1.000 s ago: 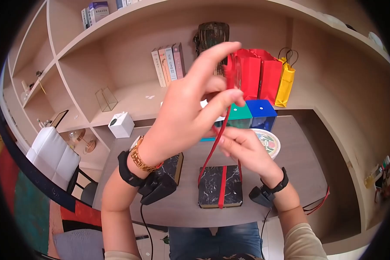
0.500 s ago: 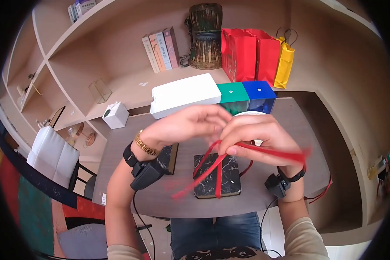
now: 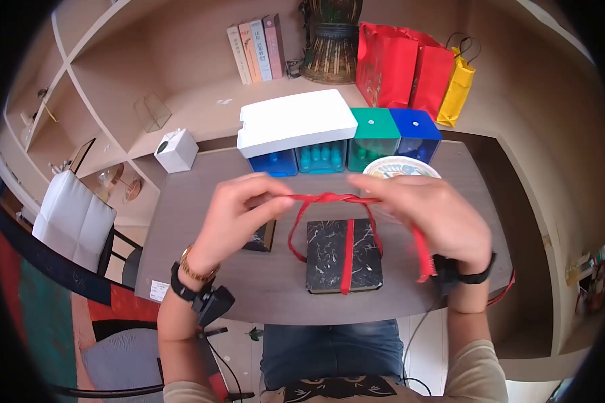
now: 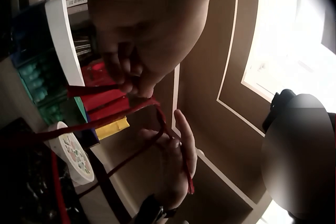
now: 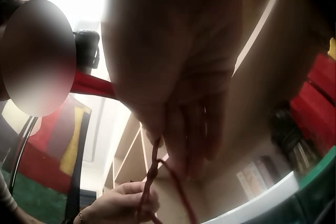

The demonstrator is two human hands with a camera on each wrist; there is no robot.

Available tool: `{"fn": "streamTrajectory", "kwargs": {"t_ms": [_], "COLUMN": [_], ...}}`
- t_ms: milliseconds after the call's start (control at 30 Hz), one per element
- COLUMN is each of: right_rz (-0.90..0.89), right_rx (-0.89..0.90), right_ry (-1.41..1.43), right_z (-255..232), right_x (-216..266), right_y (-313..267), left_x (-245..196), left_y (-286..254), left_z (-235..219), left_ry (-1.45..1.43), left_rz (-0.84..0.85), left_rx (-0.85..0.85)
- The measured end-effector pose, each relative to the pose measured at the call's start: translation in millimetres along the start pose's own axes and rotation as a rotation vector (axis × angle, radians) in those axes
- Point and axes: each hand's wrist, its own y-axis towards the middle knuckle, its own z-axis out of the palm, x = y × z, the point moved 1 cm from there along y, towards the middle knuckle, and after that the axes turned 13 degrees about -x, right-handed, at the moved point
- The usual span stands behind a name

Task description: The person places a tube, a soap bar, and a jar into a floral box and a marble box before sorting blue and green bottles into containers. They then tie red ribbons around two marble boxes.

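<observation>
A black marbled hardcover book (image 3: pixel 326 256) lies on the desk with a red ribbon (image 3: pixel 333 197) running down its cover and around it. Above the book, the ribbon's two ends cross and twist together, drawn nearly level between both hands. My left hand (image 3: pixel 238 213) pinches one end between thumb and fingertips, and a tail sticks out past them in the left wrist view. Opposite it, my right hand (image 3: pixel 447 218) grips the other end under the thumb with its fingers fairly straight. A loose ribbon tail hangs below that palm. Slack loops drop from the twist to the book's sides.
Another dark book (image 3: pixel 261 238) lies partly hidden behind the left hand. A round patterned tub (image 3: pixel 403 166) stands behind the right hand. Farther back are a white box (image 3: pixel 296 122), a green-lidded box (image 3: pixel 373 124) and a blue-lidded box (image 3: pixel 415 123). Red bags (image 3: pixel 390 64) stand on the shelf.
The left hand has come down from high above the desk and moved left. The right hand has moved right. The ribbon ends, loose and swinging before, are now twisted together and stretched between the hands.
</observation>
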Motion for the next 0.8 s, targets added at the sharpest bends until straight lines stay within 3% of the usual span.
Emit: {"fn": "streamTrajectory", "kwargs": {"t_ms": [67,133,167,233,333,433,500,533,600,767,800], "right_rz": [0.148,0.088,0.186,0.372,0.611,0.616,0.480,0.412,0.386,0.326,0.419], "right_rx": [0.092,0.120,0.181,0.305,0.346,0.468,0.323,0.247,0.205,0.139,0.119], "right_ry": [-0.059,-0.228,-0.261,-0.330,-0.240,-0.431,-0.497,-0.531,-0.355,-0.116,-0.069], "right_z": [-18,-31,-35,-42,-43,-32,-22,-16,-3,53,59], "right_x": [-5,-32,-39,-50,-74,-71,-57,-49,-32,-13,-14], "right_y": [-8,-29,-43,-75,-132,-158,-160,-158,-141,-116,-114], "left_x": [11,24,30,40,56,66,54,51,48,78,81], "left_y": [-22,-45,-55,-72,-86,-93,-89,-87,-86,-70,-66], "left_z": [-16,-28,-34,-45,-50,-40,-12,-1,20,52,52], "left_ry": [0.307,0.459,0.535,0.650,0.778,0.848,0.866,0.802,0.674,0.581,0.539], "left_rz": [0.098,0.090,0.092,0.050,0.033,0.161,0.263,0.232,0.169,0.149,0.134], "left_rx": [-0.148,-0.231,-0.268,-0.282,-0.235,-0.190,-0.189,-0.132,-0.023,0.008,0.023]}}
